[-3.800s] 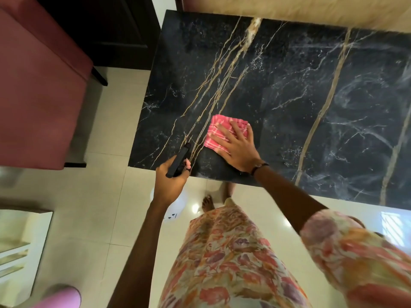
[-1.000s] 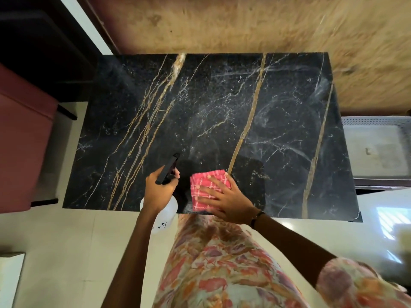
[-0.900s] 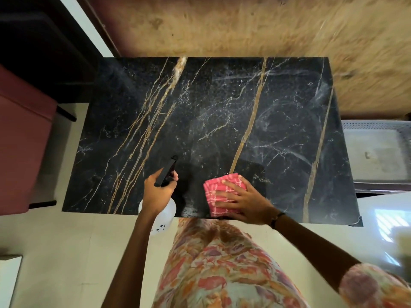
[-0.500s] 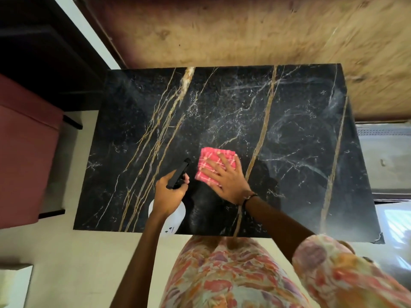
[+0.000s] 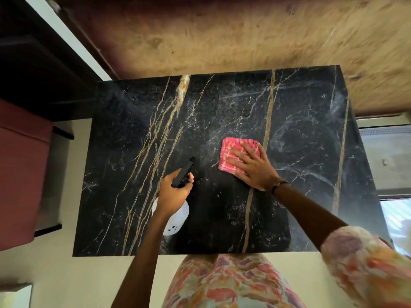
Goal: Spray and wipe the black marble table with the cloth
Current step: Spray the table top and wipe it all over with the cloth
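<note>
Marble table (image 5: 138,134), black with gold and white veins, fills the middle of the view, its near edge right against the person's patterned dress (image 5: 224,283), and we're in the wiping step. On it, a little right of centre, lies the folded pink cloth (image 5: 233,152), and the right hand (image 5: 253,167) is flat on top of it, fingers straight and spread, pressing it to the stone. Faint pale swirls show on the right part of the top, near the far right corner, so that side looks freshly worked or damp, though I can't say which. The left hand (image 5: 173,194) is curled round the neck of the white spray bottle (image 5: 175,218), held just above the near-left area, black nozzle pointing out over the marble. Next move, as I judge it: keep the palm's pressure even and slide the cloth across the unswept left and far parts, with another squirt only if the surface drags. A red chair (image 5: 20,174) stands off to the left.
</note>
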Demonstrator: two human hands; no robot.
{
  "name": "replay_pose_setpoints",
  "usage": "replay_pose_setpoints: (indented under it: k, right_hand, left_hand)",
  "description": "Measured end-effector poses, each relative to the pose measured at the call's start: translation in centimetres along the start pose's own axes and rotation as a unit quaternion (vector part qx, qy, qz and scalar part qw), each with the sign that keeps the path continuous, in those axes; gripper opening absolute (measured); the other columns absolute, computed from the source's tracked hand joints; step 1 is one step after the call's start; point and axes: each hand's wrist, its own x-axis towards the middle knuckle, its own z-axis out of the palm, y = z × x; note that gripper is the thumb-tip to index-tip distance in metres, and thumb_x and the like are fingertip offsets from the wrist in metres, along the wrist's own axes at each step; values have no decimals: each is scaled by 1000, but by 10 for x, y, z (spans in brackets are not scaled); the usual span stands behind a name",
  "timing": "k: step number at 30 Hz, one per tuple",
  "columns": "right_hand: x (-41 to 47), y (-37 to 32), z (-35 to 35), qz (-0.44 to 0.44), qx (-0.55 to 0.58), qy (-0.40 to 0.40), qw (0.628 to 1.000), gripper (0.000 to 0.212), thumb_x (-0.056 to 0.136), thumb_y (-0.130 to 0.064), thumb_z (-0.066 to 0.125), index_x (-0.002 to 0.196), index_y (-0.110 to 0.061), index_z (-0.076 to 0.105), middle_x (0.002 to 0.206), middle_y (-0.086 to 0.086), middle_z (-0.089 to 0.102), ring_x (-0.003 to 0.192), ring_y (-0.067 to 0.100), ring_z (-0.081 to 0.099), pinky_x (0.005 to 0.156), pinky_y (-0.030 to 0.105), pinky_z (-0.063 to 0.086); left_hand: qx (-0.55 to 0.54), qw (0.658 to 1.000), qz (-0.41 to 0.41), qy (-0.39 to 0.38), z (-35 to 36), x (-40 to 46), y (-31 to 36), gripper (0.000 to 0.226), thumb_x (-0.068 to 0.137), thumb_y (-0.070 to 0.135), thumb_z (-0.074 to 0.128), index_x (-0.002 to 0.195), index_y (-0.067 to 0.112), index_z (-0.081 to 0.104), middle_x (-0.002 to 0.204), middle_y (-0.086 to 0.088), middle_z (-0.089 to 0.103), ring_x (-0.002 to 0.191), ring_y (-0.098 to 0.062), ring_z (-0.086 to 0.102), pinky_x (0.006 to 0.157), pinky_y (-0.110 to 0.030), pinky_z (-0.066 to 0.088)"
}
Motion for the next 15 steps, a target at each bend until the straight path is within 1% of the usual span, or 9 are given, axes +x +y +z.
replay_pose_setpoints:
  k: [1,3,5,7,8,9,11,13,15]
  right_hand:
    - [16,-12,-5,19,12,5,1000,51,97,-56,18,145,-41,26,155,-3,30,146,31,16,111,68,11]
    - [41,-39,-9,32,30,18,999,52,96,-55,21,145,-40,28,155,-3,29,146,32,16,110,70,7]
    - [53,-66,-4,5,23,23,999,52,97,-54,20,146,-39,27,156,-3,27,146,32,13,110,70,3]
    - [45,-76,1,-56,18,17,998,49,98,-53,23,146,-40,26,156,-5,26,147,31,12,111,69,4]
    - [37,-72,5,-91,12,14,996,49,99,-53,24,146,-42,25,157,-6,25,147,30,11,112,68,4]
    - [25,-63,9,-124,2,15,992,49,99,-54,23,146,-44,22,158,-8,22,147,29,10,113,66,3]
    - [3,-33,14,-169,-23,23,985,49,99,-56,21,146,-44,20,157,-9,20,147,28,9,113,63,6]
    - [-11,7,15,-152,-34,33,987,50,98,-57,19,146,-43,21,156,-7,23,147,27,10,113,63,10]
    - [-6,41,7,-84,-34,25,996,51,98,-58,15,146,-42,19,156,-4,25,146,28,11,112,64,13]
  left_hand:
    - [2,1000,4,-4,0,2,1,27,81,-7,57,78,18,66,78,-2,66,66,-11,58,68,-33,45]
    - [12,1000,8,-9,-1,10,0,30,81,-6,57,76,23,65,78,-3,67,72,-16,62,68,-30,44]
    - [26,1000,6,-11,-1,18,0,28,81,-1,59,74,26,65,76,-8,67,73,-23,62,68,-34,47]
    - [37,999,5,-13,0,24,2,19,79,8,61,72,25,64,72,-13,64,67,-28,60,67,-40,47]
    - [37,999,9,-13,0,27,4,14,77,10,61,72,23,64,73,-15,65,71,-31,61,71,-42,49]
    - [32,999,13,-14,0,30,6,15,77,9,61,72,22,65,76,-15,67,78,-32,64,77,-41,50]
    - [21,999,17,-17,0,35,10,25,79,-1,60,73,23,66,80,-9,68,86,-27,65,83,-35,50]
    - [16,999,19,-21,-1,42,12,31,80,-5,59,74,24,66,82,-4,68,88,-22,65,82,-30,49]
    - [9,1000,20,-19,-1,48,13,32,81,-6,59,76,25,65,82,-2,67,88,-20,65,82,-27,47]
